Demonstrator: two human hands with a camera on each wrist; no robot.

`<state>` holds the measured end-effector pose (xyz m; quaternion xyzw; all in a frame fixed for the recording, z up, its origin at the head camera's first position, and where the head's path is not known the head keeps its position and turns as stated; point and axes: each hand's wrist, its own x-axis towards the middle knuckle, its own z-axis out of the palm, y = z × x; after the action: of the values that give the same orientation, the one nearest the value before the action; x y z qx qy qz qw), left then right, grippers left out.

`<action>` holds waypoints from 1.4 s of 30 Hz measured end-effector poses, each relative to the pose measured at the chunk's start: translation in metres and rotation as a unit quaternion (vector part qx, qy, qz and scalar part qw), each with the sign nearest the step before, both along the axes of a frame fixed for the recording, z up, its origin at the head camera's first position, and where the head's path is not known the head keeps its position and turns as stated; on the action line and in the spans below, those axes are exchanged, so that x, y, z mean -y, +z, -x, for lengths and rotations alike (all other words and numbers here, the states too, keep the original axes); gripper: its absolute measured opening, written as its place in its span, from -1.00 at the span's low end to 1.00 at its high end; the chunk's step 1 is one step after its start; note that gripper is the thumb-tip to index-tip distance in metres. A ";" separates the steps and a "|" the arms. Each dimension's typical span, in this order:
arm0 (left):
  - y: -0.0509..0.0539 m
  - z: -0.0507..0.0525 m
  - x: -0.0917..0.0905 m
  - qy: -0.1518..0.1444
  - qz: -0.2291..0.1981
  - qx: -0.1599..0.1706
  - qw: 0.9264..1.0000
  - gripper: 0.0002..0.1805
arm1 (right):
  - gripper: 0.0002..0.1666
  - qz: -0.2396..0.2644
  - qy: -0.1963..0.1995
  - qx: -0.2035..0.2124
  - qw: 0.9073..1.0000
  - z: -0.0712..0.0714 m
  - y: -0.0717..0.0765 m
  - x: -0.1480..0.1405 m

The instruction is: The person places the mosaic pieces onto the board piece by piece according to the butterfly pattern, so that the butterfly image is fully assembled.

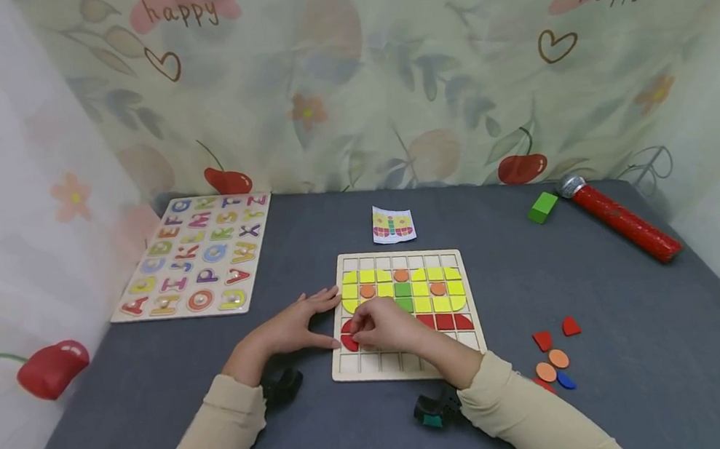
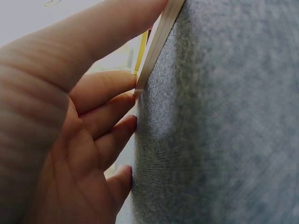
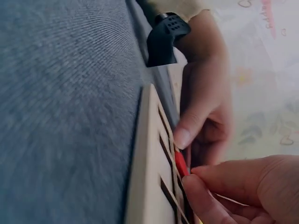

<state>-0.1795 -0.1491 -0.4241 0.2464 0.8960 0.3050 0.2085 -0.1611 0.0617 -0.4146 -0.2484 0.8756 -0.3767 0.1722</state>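
Note:
A wooden grid board [image 1: 363, 365] lies on the table with yellow, green, orange and red pieces in its cells. My left hand [image 1: 287, 329] rests at the board's left edge, thumb and fingers spread; its fingertips touch the rim in the left wrist view. Over the board's lower left, my right hand [image 1: 385, 322] has its thumb and index finger pinched together at a red piece [image 3: 181, 162]. That piece sits at the grid's left end, beside the left thumb. The right hand hides several cells of the red row.
Behind the board lies a small pattern card [image 1: 393, 226]. An alphabet puzzle [image 1: 188, 257] is at the back left. To the right are a green block [image 1: 543, 207], a red microphone [image 1: 626, 222], and loose red, orange [image 1: 546, 372] and blue [image 1: 566, 380] pieces.

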 end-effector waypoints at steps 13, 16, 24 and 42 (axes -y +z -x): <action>-0.001 0.000 -0.001 0.006 0.000 0.004 1.000 -0.04 | -0.74 0.057 -0.055 0.024 0.997 -0.010 0.016 -0.070; -0.001 0.000 -0.001 0.008 0.000 0.001 1.000 -0.03 | -0.72 0.065 -0.070 0.020 0.995 -0.013 0.016 -0.087; -0.002 0.000 -0.002 0.014 -0.001 0.011 1.000 -0.03 | -0.67 0.050 -0.097 0.023 0.994 -0.027 0.012 -0.145; -0.003 0.000 -0.002 0.008 -0.003 0.009 1.000 -0.03 | -0.52 0.066 -0.170 0.081 0.980 -0.075 0.005 -0.259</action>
<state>-0.1791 -0.1470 -0.4268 0.2367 0.8952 0.3115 0.2135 -0.0861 0.3203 -0.4099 -0.0757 0.8612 -0.4766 0.1597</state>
